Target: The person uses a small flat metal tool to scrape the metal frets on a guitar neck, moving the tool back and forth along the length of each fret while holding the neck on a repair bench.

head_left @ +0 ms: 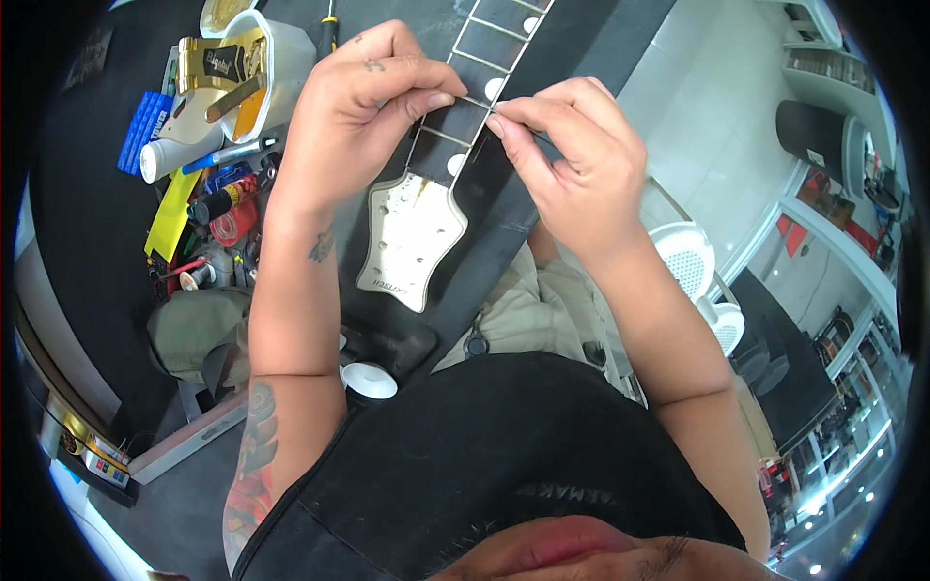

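Observation:
A guitar neck with a dark fretboard (pixel 453 118) and a white headstock (pixel 412 232) lies on the dark table, its headstock end toward me. Pale round inlays sit along one edge of the board, and thin metal frets cross it. My left hand (pixel 363 111) is closed in a pinch at the left end of a thin fret wire (pixel 476 102) lying across the board. At its other end, the thumb and fingertips of my right hand (pixel 572 145) pinch too, right at the board's edge. The fingertips hide both ends of the wire.
Left of the neck stands a white plastic tub (pixel 291 73) holding gold-coloured parts. Pens, a blue ribbed block (pixel 146 133), a yellow strip (pixel 171 215) and small tools crowd around it. A screwdriver (pixel 329 29) lies beyond my left hand. White perforated seats (pixel 683 257) stand at right.

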### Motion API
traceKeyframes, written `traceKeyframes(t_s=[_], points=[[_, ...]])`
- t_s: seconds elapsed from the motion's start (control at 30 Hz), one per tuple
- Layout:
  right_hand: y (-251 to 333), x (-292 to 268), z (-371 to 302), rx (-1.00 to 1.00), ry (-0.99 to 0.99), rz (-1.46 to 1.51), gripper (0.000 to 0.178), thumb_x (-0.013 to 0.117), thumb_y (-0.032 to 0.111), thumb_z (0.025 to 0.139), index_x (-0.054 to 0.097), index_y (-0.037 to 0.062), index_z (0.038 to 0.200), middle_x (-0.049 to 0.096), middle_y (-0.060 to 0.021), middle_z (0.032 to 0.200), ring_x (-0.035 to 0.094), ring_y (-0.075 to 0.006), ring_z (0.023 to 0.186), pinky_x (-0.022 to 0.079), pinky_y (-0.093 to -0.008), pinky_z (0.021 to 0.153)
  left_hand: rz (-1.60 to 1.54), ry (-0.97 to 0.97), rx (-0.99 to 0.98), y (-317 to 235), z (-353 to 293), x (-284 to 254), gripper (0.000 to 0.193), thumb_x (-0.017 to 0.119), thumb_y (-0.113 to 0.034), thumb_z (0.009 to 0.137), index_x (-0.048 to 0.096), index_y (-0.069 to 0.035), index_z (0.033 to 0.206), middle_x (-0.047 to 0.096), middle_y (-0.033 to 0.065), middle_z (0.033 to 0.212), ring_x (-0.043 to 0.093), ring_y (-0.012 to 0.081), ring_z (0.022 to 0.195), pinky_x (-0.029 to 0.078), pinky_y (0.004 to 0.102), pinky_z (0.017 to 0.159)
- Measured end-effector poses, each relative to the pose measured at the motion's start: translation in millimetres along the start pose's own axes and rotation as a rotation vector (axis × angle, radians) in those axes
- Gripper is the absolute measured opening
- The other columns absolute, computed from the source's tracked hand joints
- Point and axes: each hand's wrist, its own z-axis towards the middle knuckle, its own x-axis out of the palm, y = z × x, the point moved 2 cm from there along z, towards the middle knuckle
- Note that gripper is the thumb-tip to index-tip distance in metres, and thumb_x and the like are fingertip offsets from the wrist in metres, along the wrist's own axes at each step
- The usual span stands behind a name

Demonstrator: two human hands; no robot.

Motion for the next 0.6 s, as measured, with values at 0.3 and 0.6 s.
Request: traceKeyframes(t_s=[0.3,0.6], points=[[-17,-3,13,-0.011,-0.011,-0.025,0.016,0.094,0.010,0.084,0.087,0.0102,0.098,0.076,-0.0056,0.093,0.072,-0.0297,0.089,0.059,-0.0418,0.081,0.167,0.000,0.057,7,21,2,0.017,0.088,-0.002,0.093,0.089,-0.006,0.110,0.063,0.0027,0.085,0.062,0.0174,0.082,0.049,0.0335,0.076],[-22,-3,18,-0.021,-0.055,-0.035,0.013,0.093,0.009,0.085,0.085,0.0096,0.095,0.076,-0.0059,0.091,0.070,-0.0305,0.086,0.058,-0.0427,0.080,0.088,-0.062,0.047,8,31,5,0.018,0.088,-0.001,0.092,0.089,-0.005,0.109,0.066,0.0031,0.084,0.063,0.0158,0.082,0.050,0.0328,0.075]])
